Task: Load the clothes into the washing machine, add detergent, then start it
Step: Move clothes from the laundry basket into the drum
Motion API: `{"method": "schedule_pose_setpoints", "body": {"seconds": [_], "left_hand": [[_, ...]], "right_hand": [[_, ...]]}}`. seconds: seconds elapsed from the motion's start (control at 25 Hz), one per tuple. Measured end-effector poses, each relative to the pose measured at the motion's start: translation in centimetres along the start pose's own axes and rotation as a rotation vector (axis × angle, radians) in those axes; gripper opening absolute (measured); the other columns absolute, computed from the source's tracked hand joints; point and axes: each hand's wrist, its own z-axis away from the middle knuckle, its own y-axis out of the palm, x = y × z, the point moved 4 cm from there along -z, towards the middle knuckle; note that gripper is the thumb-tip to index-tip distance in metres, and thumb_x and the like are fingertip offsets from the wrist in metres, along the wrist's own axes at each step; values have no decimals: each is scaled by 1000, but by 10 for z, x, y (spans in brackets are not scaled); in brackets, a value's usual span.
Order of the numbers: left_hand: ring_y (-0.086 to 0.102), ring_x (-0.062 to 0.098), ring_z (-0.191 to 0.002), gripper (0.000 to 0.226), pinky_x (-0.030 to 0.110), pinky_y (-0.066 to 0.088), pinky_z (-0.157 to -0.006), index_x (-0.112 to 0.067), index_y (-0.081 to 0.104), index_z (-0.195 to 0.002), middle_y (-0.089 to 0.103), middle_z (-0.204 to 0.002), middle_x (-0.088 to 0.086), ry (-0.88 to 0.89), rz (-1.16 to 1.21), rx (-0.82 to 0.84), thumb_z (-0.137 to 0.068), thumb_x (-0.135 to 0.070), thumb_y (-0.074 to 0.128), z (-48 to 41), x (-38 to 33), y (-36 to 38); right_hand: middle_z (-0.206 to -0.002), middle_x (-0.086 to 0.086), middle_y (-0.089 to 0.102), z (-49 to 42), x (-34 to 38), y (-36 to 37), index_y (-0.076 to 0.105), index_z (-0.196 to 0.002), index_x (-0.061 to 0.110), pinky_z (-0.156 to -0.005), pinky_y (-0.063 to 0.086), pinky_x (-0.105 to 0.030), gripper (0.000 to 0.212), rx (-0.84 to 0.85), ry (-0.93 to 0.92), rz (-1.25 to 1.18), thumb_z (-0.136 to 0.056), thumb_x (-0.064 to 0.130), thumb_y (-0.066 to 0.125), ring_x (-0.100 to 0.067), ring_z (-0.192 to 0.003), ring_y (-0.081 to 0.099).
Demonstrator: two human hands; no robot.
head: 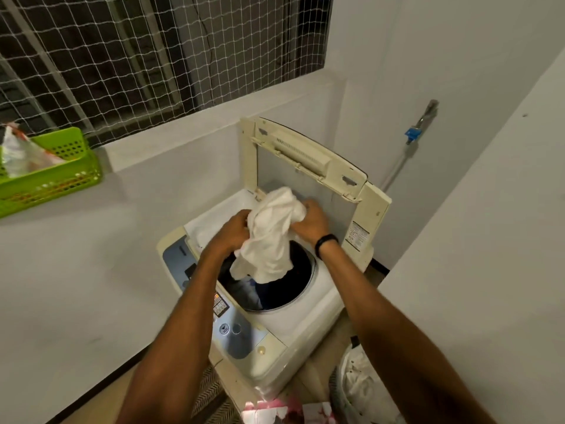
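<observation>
You're on step 1: loading. Both hands are over the washer (pixel 293 328). Your left hand (pixel 235 228) and right hand (pixel 308 221) each have fingers curled into the top of a white garment (pixel 269 237), gripping it from either side, w/ the cloth bunched up between them. The garment hangs down w/ its lower end already inside the drum (pixel 309 286) at the washer's middle. Dark clothes (pixel 295 278) lie in there. Can't tell if the white hem touches them, since it's too dark inside. The lid (pixel 308 154) stands upright at the washer's back, so nothing blocks the drop.

Next move, as I read it: lower the garment & let go w/ both hands so it falls fully in, not draped over the rim. Push it down if it catches.

Prob. more to load after that: a pale basket (pixel 339 390) w/ light cloth in it sits just right of the washer's front corner. No detergent looks added yet. A green basket (pixel 52 172) holding a packet (pixel 21 154) sits on the ledge (pixel 183 142) well left of the washer, so check there. The control panel (pixel 232 328) runs along the washer's left edge. It comes last, once the lid's down.
</observation>
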Motion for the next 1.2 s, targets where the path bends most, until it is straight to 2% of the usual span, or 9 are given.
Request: {"method": "schedule_pose_setpoints", "body": {"seconds": [0.08, 0.32, 0.44, 0.56, 0.68, 0.8, 0.92, 1.08, 1.2], "left_hand": [[43, 25, -136, 82, 41, 35, -114, -11, 25, -155, 39, -152, 8, -15, -239, -20, -86, -17, 69, -6, 25, 18], [11, 41, -151, 100, 55, 19, -120, -18, -1, -159, 3, -165, 22, -14, -469, -194, -87, -28, 68, 13, 24, 93], [11, 38, -152, 99, 51, 17, -121, -16, 2, -160, 3, -166, 19, 99, -463, -202, -88, -28, 69, 24, 6, 139], [24, 29, -150, 76, 47, 27, -121, -22, 16, -158, 21, -165, 8, 218, -244, -164, -96, -20, 59, 34, -9, 194], [40, 25, -142, 57, 37, 31, -119, -17, 35, -153, 41, -156, 6, 346, -179, -176, -98, -13, 52, 55, -32, 254], [48, 30, -136, 50, 40, 34, -115, -11, 43, -148, 49, -148, 12, 316, -256, 14, -99, -21, 51, 71, -31, 334], [52, 30, -132, 55, 39, 36, -113, -15, 43, -147, 53, -145, 10, 292, -359, 228, -102, -45, 33, 78, 6, 426], [53, 34, -131, 51, 32, 37, -106, -10, 49, -144, 55, -142, 16, 76, -374, 386, -94, -15, 60, 59, 92, 553], [47, 34, -137, 56, 41, 39, -112, -14, 42, -148, 49, -148, 16, 51, -424, 448, -94, -21, 51, 29, 175, 646]], "right_hand": [[-144, -18, 45, -5, -28, 24, 31, -147, 10, -106, 43, -41, 87, 123, 35, 170, -74, 22, 77, -36, -132, 46], [-156, -16, 25, 22, -66, 21, 18, -153, 22, -116, 33, -43, 83, -108, -136, 202, -87, 17, 69, -32, -145, 26], [-158, -15, 24, 38, -99, -6, 16, -153, 23, -117, 31, -42, 80, -178, -65, 184, -90, 23, 65, -30, -146, 23], [-147, -12, 42, 67, -161, -37, 32, -148, 17, -113, 38, -38, 66, -242, 76, 134, -90, 21, 62, -27, -135, 40], [-134, -14, 56, 110, -242, -61, 44, -140, 13, -106, 43, -36, 53, -248, 343, 64, -89, 17, 59, -29, -122, 52], [-126, -22, 60, 151, -333, -65, 48, -133, 3, -105, 44, -43, 52, -187, 612, 29, -86, 18, 65, -37, -118, 57], [-127, -16, 61, 172, -430, -62, 51, -132, 7, -100, 48, -40, 45, -153, 811, -55, -89, 18, 60, -32, -116, 59], [-129, -13, 60, 163, -597, -26, 53, -131, 8, -103, 44, -37, 40, -37, 892, 18, -94, 21, 54, -30, -120, 56], [-139, -10, 55, 132, -736, 27, 55, -130, 10, -107, 37, -30, 40, 102, 912, 32, -99, 34, 49, -26, -128, 50]]}}
